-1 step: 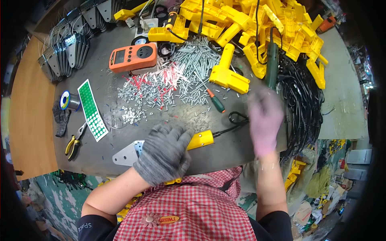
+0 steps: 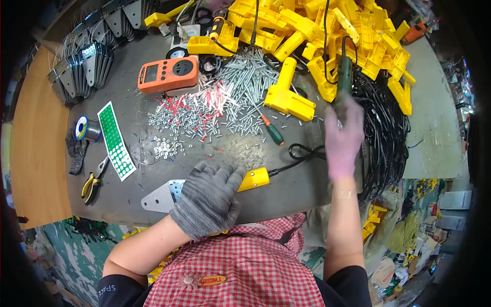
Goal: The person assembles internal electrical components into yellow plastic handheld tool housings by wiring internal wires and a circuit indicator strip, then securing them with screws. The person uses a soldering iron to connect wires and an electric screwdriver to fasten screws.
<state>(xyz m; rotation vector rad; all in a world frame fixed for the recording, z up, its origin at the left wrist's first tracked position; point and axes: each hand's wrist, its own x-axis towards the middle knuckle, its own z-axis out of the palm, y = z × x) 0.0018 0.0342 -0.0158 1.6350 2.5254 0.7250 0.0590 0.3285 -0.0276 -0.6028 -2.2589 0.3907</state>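
Right hand has shifted up and away from the body since the earlier frame, now at the dark green power tool by the black cable pile; it's motion-blurred, so can't tell whether the fingers are closed on the tool or just touching it. Left hand (grey knit glove) hasn't moved: palm down, fingers spread, pressing on the yellow plastic part and the metal bracket near the front edge of the grey bench. Yellow part lies flat, long axis roughly left-right, exposed end pointing right and slightly up, with a black cord running off it toward the right hand. Power tool's long axis runs near-far, nose toward the hand. Between hands and back of bench: loose screws, small nuts, a green-handled screwdriver, yellow pistol-shaped housing. Left side: orange meter, green dotted sticker sheet, solder spool, yellow pliers. Heap of yellow housings fills the far right.
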